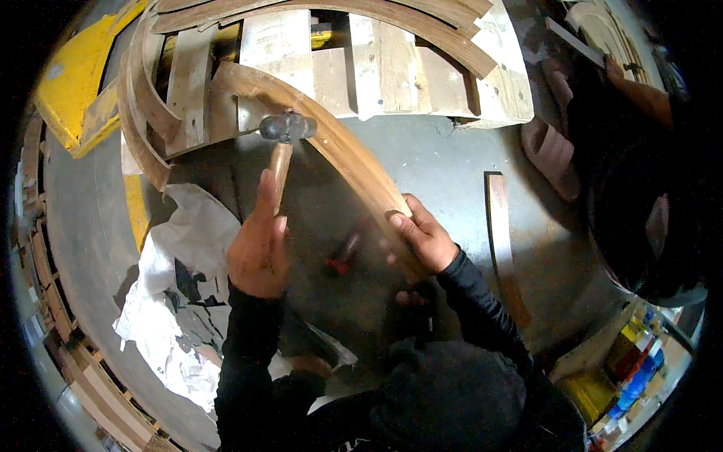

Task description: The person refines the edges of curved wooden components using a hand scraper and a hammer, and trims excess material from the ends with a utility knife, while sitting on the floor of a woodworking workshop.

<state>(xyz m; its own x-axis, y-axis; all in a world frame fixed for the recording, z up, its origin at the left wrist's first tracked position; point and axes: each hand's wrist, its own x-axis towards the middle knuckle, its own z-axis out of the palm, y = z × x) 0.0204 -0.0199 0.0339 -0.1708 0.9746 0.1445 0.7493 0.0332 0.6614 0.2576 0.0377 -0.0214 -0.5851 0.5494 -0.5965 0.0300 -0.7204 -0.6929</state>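
Note:
A ball-peen hammer [286,128] with a wooden handle is in my left hand [260,252], its fingers closed around the handle's lower part. The hammer's head overlaps the edge of a long curved wooden piece [350,162]; whether it touches, I cannot tell. My right hand [425,235] grips the near end of that wooden piece, thumb on top and fingers around its side. From there the piece slants up and left, its far end over a pallet [369,71].
More curved wooden strips [376,11] lie on the pallet, others at its left [143,105]. Beyond stands a yellow metal frame [71,83]. A white sack [169,324] lies left, a curved strip [503,241] right. At the upper right, another person's hand [640,90] is near a wooden piece.

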